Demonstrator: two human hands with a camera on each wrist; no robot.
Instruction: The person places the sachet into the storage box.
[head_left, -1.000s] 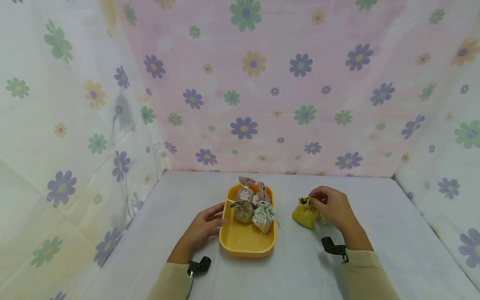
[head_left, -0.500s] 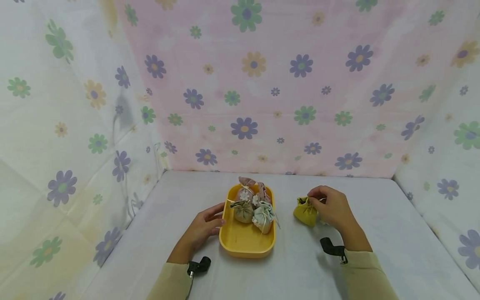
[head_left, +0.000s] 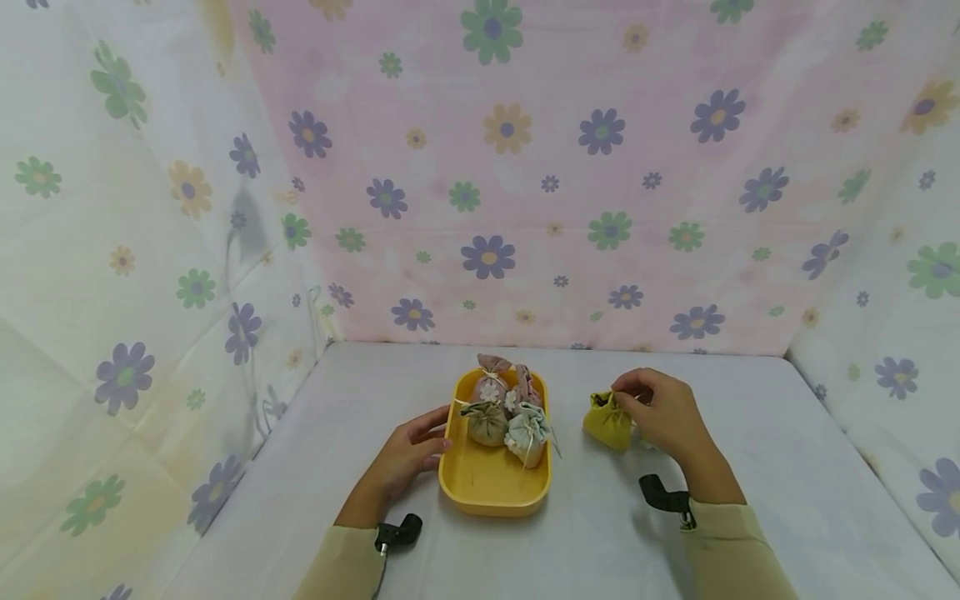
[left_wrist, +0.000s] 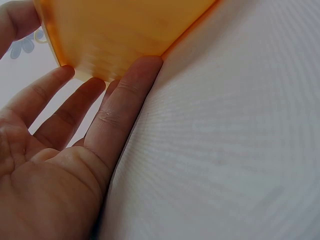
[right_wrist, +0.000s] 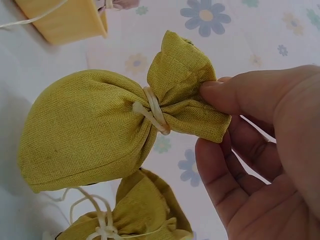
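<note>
1 pouch (right_wrist: 115, 117), neck toward right hand (right_wrist: 297, 132)

Your head camera looks forward and down from high up, far enough back to see your left hand (head_left: 405, 454), your right hand (head_left: 666, 417) and the flowery cloth (head_left: 540, 208) together. Your left wrist camera (head_left: 401, 530) sits low and close, looking over that hand at the side of the yellow tray (head_left: 491, 487). Your right wrist camera (head_left: 664, 493) looks very near at the yellow-green drawstring pouch (right_wrist: 90, 130). All three share the tray; head and right wrist share that pouch.
</note>
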